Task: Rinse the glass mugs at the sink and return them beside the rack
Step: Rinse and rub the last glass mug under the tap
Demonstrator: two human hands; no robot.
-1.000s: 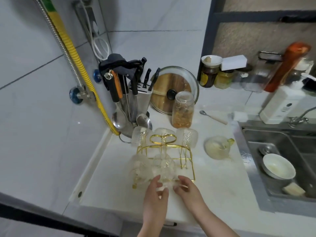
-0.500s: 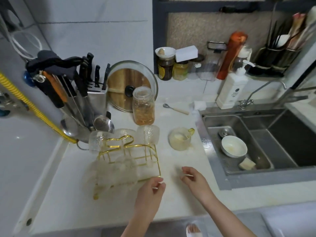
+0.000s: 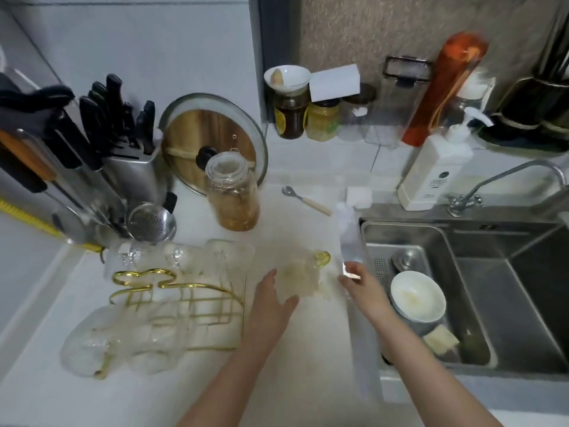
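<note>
The glass mug (image 3: 300,280) stands on the counter (image 3: 308,380) between the gold rack (image 3: 184,300) and the sink (image 3: 462,241). The left hand (image 3: 271,300) cups its near side with fingers curled around it; the right hand (image 3: 360,280) hovers just beside, fingers loosely spread and empty. Judged rigid, light, breakable and possibly slick: best taken round the body or by the yellow handle (image 3: 321,258).

white pump bottle (image 3: 432,177) label, print too blurred to read
</note>
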